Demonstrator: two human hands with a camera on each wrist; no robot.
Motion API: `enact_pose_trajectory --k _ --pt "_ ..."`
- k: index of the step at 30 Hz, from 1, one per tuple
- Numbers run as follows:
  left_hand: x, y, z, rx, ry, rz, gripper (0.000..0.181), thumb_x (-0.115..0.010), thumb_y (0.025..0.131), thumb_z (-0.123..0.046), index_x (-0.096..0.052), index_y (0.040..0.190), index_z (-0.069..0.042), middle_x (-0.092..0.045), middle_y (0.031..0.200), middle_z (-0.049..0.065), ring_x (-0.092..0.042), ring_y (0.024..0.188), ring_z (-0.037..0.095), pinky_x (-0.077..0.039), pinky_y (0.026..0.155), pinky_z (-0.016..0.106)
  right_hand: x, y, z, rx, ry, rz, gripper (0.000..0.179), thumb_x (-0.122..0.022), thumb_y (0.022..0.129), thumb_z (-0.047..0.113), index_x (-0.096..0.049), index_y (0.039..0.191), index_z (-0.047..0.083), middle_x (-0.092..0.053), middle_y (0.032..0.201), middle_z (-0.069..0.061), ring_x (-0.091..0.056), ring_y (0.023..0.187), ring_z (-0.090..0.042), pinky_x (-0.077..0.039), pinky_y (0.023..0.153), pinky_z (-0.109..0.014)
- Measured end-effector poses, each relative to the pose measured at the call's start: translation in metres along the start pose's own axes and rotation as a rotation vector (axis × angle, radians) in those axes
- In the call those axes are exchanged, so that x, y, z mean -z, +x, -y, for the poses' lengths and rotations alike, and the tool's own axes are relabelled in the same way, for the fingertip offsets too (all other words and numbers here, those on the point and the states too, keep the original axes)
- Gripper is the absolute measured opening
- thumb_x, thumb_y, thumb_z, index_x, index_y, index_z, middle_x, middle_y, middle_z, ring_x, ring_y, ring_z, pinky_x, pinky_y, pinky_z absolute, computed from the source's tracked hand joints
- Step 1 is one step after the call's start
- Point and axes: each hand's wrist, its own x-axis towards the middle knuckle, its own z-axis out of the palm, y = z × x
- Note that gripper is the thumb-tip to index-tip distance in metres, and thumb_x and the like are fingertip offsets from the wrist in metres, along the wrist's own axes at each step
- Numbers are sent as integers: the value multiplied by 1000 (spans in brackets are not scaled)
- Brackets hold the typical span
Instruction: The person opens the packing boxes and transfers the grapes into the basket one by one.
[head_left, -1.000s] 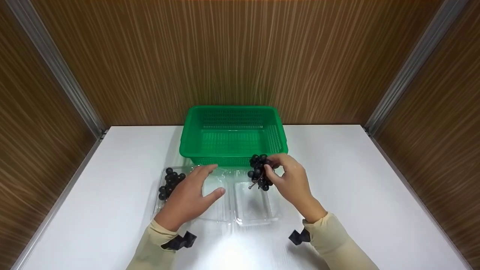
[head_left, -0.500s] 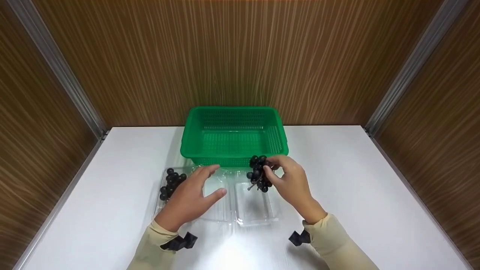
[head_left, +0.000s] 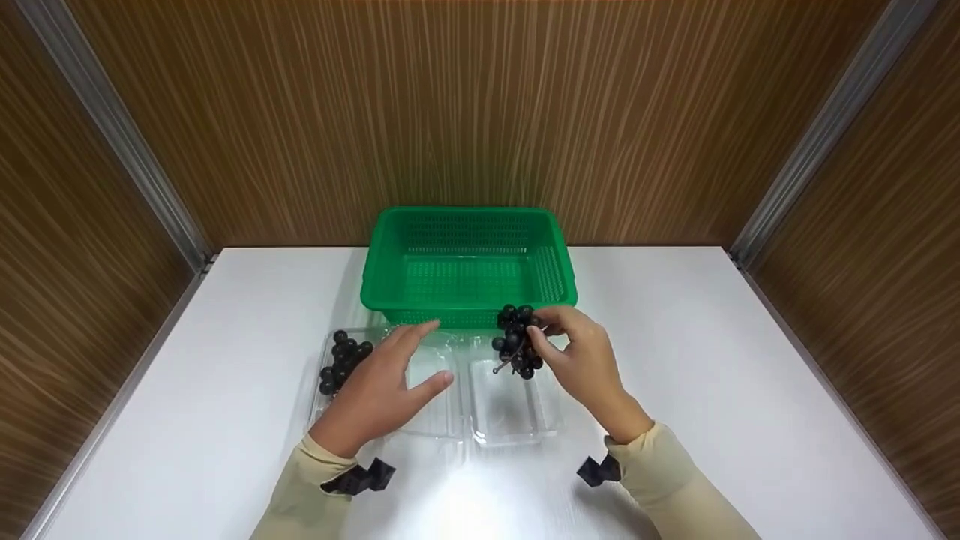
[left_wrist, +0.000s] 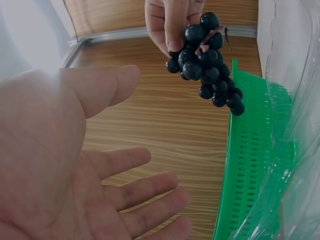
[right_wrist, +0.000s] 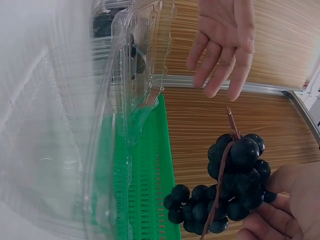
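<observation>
A bunch of dark grapes (head_left: 516, 341) with a brown stem hangs from my right hand (head_left: 589, 367), whose thumb and fingers pinch it at its right side. In the head view it overlaps the front rim of the green basket and the lid half of the clear plastic box. My left hand (head_left: 382, 386) has its fingers spread and touches no grapes; in the left wrist view its palm (left_wrist: 40, 150) faces the held bunch (left_wrist: 207, 65). Left of that hand, more dark grapes (head_left: 343, 364) lie in the clear plastic box (head_left: 319, 405), partly hidden by the hand.
Behind the hands a green perforated basket (head_left: 469, 281) stands on the white table (head_left: 675, 322), with nothing in it. The clear lid half (head_left: 504, 405) lies open below the held grapes. Wood-grain panels (head_left: 480, 112) enclose the back and both sides.
Both hands keep nearly the same places, and the grapes stay in the right hand. The whole head view has shifted slightly.
</observation>
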Motion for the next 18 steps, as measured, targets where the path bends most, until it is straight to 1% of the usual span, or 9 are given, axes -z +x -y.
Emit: enact_pose_trajectory --k 6,9,13,16,18 --pt "2 -1 -2 -14 -9 -2 75 -67 97 -53 -38 160 -26 -41 161 0 -43 146 27 -40 115 54 -1 -1 0 -7 -2 10 14 -76 94 9 -74 107 6 -74 99 -3 -72 85 -18 -61 76 -35" --pt "4 -1 -2 -22 -15 -4 75 -66 97 -55 -38 160 -26 -42 161 -1 -43 145 25 -41 115 53 -2 -1 1 -12 -12 12 14 -76 93 10 -74 107 6 -74 99 -3 -71 86 -16 -60 77 -35" --pt "5 -1 -2 -32 -26 -8 74 -65 97 -56 -39 160 -27 -42 160 -2 -44 145 23 -41 115 52 -3 0 1 6 -33 3 15 -77 93 10 -74 107 6 -74 98 -3 -70 88 -16 -60 78 -37" --pt "6 -2 -1 -40 -31 -10 73 -66 98 -54 -40 159 -26 -43 159 -2 -45 144 23 -42 114 52 -4 0 2 25 -47 -4 15 -77 93 10 -75 107 7 -73 97 -3 -67 84 -19 -59 73 -39" --pt "6 -2 -1 -44 -30 -11 72 -67 98 -53 -40 159 -27 -43 159 -3 -45 144 23 -42 114 52 -5 0 2 33 -54 -7 15 -77 93 10 -75 107 8 -72 96 -3 -64 80 -19 -56 68 -37"
